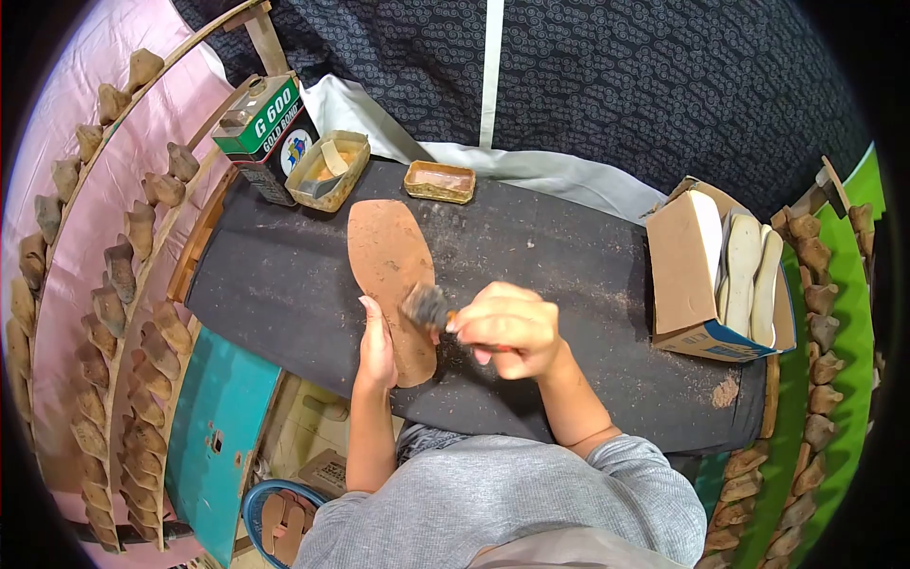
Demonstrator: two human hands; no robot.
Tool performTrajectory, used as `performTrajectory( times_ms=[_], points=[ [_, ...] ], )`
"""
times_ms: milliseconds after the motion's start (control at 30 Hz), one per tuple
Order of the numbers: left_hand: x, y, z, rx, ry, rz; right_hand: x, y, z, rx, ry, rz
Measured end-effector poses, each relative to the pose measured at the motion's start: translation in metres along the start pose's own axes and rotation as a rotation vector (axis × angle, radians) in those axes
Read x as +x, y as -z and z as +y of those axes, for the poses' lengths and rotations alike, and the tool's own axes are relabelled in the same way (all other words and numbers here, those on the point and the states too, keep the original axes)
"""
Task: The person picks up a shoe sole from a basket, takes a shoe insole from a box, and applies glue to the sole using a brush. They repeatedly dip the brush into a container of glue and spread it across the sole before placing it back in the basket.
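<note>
While the right hand (507, 327) closes in a fist round the handle of a brush (427, 308), its bristles reach the right edge of a brown sole (389, 251). The left hand (377, 351) holds the sole by its lower left edge, thumb up and the other fingers out of sight, probably beneath. That grip seems meant to steady the sole and leave its face open to the brush. The sole points away from the person, over the near-left part of the dark desk (559, 256); whether it touches the desktop I cannot tell.

Past the sole's far end sit a tub (329, 201) and a small tray (441, 194), side by side at the far edge, perhaps so both are in reach but out of the arms' way. The tub has a pale flat stick (335, 158) and a dark piece in it, over something orange; the tray has a thin brownish layer. Just left of the tub stands a can (261, 133) marked G 600.

At the right end, a cardboard box (681, 270) carries pale foot-shaped pieces (741, 266), upright and packed close, likely to keep them together. Below the desk, on the left, a blue basin (251, 517) has brown pieces (274, 517) in it.
</note>
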State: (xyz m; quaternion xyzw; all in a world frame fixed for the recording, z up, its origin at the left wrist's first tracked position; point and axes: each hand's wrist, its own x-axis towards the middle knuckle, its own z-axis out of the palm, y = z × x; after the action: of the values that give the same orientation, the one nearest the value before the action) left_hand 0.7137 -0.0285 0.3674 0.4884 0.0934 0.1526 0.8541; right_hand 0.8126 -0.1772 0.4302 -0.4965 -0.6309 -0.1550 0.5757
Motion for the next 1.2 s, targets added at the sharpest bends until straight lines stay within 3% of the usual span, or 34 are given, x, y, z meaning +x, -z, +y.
performTrajectory(
  times_ms=[67,267,433,600,700,867,1000,1200],
  points=[
    [0.0,-0.008,0.006,0.001,0.002,0.15,-0.002,-0.001,-0.002,0.017,-0.009,-0.06],
    [0.0,0.004,0.001,-0.135,0.042,-0.042,0.002,0.001,0.001,-0.169,-0.008,0.144],
    [0.0,0.005,0.005,-0.099,0.04,0.047,-0.002,0.0,0.005,-0.109,-0.007,0.101],
    [0.002,0.016,0.006,-0.148,0.078,-0.052,0.0,0.006,0.002,-0.029,-0.051,-0.048],
    [-0.002,0.005,0.012,-0.223,0.094,-0.022,0.005,0.01,0.001,-0.22,-0.016,0.115],
    [0.002,0.013,0.007,-0.204,0.063,-0.081,-0.001,0.007,0.004,-0.165,0.005,0.114],
    [0.004,0.022,0.001,-0.128,0.065,-0.102,-0.002,0.008,0.004,-0.078,-0.017,-0.025],
    [-0.003,0.005,0.011,-0.277,0.081,-0.093,0.007,0.013,0.007,-0.184,0.004,0.144]
  ],
)
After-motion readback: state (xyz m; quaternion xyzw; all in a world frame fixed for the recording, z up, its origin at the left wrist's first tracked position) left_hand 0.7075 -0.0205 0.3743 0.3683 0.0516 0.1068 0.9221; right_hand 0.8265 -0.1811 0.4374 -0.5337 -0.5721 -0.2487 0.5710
